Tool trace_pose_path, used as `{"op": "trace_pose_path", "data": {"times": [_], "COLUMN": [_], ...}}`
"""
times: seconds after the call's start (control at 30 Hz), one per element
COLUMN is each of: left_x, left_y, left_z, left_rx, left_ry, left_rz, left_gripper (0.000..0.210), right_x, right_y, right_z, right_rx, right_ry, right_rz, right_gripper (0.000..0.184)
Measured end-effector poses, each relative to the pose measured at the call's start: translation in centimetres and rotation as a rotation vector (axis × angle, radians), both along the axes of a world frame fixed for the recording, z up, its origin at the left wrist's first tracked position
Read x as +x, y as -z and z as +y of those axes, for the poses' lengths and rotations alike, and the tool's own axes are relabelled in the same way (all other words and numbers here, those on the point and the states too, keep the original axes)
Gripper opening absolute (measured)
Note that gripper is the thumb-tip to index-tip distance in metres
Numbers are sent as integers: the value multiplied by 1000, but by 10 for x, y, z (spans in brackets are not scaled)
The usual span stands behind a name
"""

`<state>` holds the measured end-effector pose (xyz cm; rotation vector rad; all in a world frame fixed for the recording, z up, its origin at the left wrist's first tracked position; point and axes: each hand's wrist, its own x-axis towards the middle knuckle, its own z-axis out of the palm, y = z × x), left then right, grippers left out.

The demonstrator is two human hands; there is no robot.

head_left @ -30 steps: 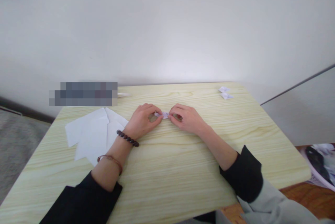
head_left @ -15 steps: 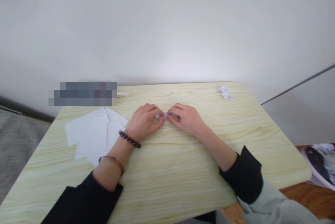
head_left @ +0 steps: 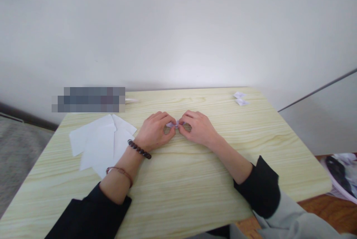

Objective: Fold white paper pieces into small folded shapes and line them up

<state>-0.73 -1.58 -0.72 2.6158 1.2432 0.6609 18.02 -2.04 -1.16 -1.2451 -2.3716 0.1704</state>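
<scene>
nearby lie white sheets (head_left: pixel 97 146) and folded papers (head_left: pixel 241 102); left fingers (head_left: pixel 165 118) and right fingers (head_left: pixel 189 115) pinch a paper piece (head_left: pixel 176 124).

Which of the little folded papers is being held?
The folded paper between the left hand and right hand, pinched by both; the other two lie untouched, far right on the table.

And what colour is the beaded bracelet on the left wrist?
The beaded bracelet is mostly dark brown; best seen in the head view.
</scene>
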Motion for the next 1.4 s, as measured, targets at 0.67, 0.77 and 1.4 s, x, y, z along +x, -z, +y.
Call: {"op": "trace_pose_path", "data": {"times": [0.67,0.77,1.4], "left_x": [3,4,3], "left_y": [0,0,1], "left_z": [-1,-2,-1], "left_rx": [-3,-5,13], "left_ry": [0,0,-17], "left_rz": [51,78,93], "left_gripper": [10,10,13], "right_x": [-4,-5,-7], "right_y": [0,-1,3], "right_z": [-2,-2,-1], "right_rx": [-21,-25,-55], "right_ry": [17,14,45], "right_rz": [12,30,-25], "right_gripper": [7,6,12]}}
